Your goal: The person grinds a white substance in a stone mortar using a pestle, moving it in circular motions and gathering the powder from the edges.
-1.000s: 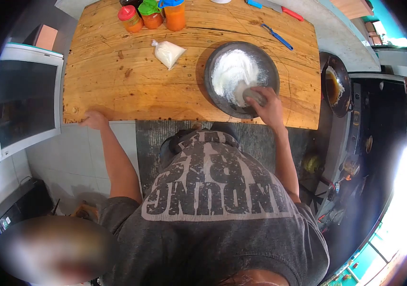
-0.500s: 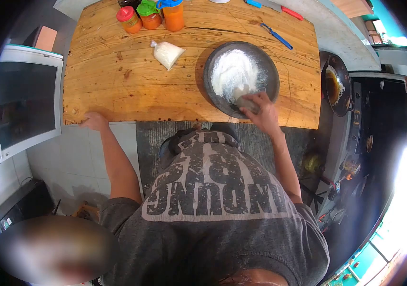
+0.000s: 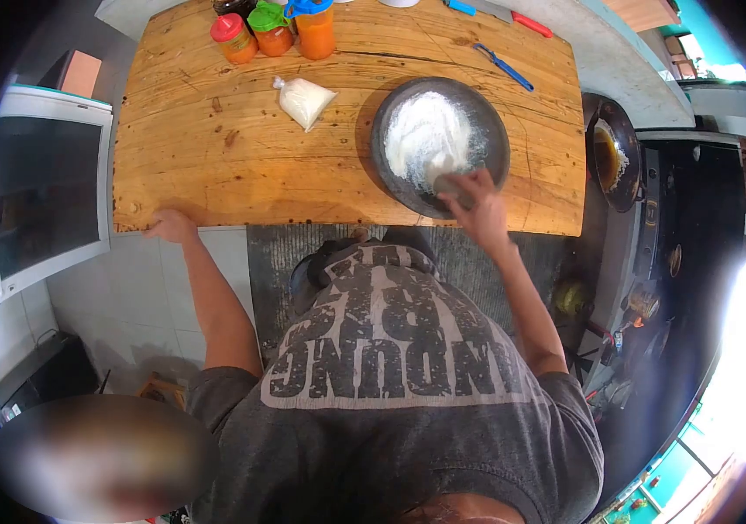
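Shirt [image 3: 408, 349], one: dark grey, pale printed lettering, worn by the person.

Left hand [image 3: 174, 227], one: at the near left edge of the desk [image 3: 189, 157], in the same spot as in the earlier frames; whether its grip was closed on the edge could not be told.

Right hand [image 3: 481, 213], one: grip closed about the stone [image 3: 452, 186], over the near right part of the dish. Against the first frame, hand and stone had shifted a little leftward and toward the near rim.

Stone, one: grey, partly hidden by the fingers, inside the dish.

Dish [image 3: 382, 164], one: dark grey, round, on the right half of the desk.

Powder [image 3: 418, 131], white: spread in the dish, mostly left and far of the stone.

Pan [image 3: 624, 131], one: dark, brown liquid inside, right of the desk.

Bag [image 3: 305, 103], one: tied, pale contents, left of the dish, apart from it.

Blue tool [image 3: 505, 67], one: lying beyond the dish, to the right.

Jars, three: red-lidded [image 3: 234, 42], green-lidded [image 3: 271, 33], blue-lidded [image 3: 313, 33], grouped at the far left.

Knife [image 3: 530, 24], one: red handle, far right.
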